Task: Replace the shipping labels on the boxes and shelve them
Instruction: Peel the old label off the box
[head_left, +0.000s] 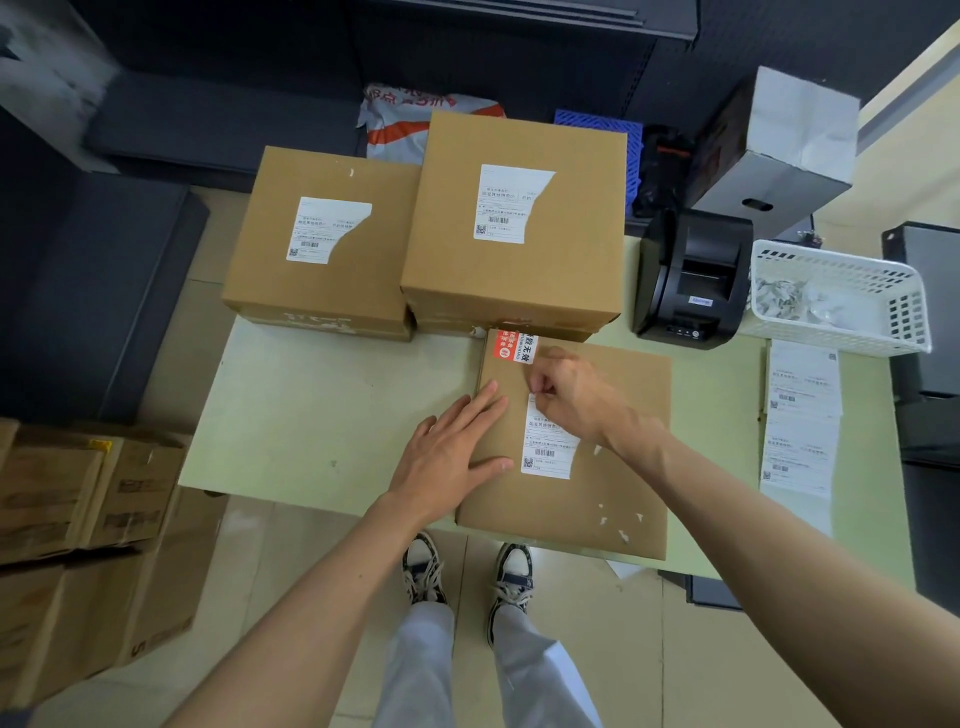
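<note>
Pinching the top corner of the white printed shipping label (548, 436) on the flat brown cardboard box (566, 467) at the pale green table's (322, 415) near edge, your right hand (574, 397) is curled tight while your left hand (452, 457) lies flat and open, steadying the box's left side

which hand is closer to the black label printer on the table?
Right. The right hand pinches the top edge of the white shipping label on the near cardboard box, below-left of the black label printer. The left hand lies flat farther left.
</note>
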